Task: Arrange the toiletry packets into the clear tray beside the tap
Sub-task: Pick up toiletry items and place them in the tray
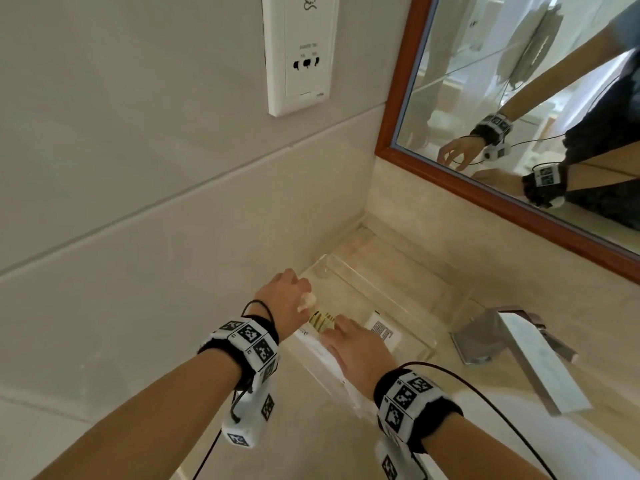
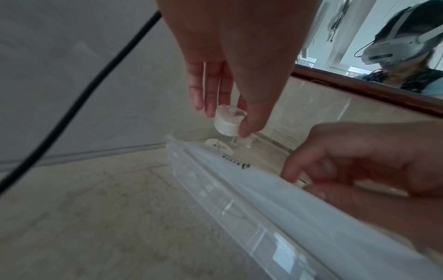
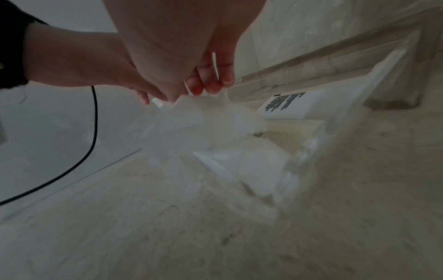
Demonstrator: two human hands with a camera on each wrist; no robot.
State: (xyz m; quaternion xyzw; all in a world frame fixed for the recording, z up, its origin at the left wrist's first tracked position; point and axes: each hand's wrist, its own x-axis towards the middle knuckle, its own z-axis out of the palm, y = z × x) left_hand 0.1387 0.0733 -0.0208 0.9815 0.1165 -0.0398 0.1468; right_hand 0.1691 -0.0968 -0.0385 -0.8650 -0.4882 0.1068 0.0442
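Observation:
The clear tray (image 1: 388,292) sits on the counter left of the tap (image 1: 498,337). My left hand (image 1: 302,295) hovers over the tray's far left end and pinches a small round white packet (image 2: 229,119) between thumb and fingers. My right hand (image 1: 341,328) reaches into the tray's near end, its fingers (image 3: 210,83) curled on a translucent white plastic packet (image 3: 203,117). A white packet with black print (image 1: 382,332) and a green-striped packet (image 1: 322,320) lie in the tray. A small oval label (image 2: 219,147) shows on the tray floor below the round packet.
A tiled wall with a socket plate (image 1: 299,53) stands behind and left of the tray. A wood-framed mirror (image 1: 485,188) runs along the back right. The white basin rim (image 1: 540,441) lies at the right. The marble counter (image 1: 311,427) stretches in front of the tray.

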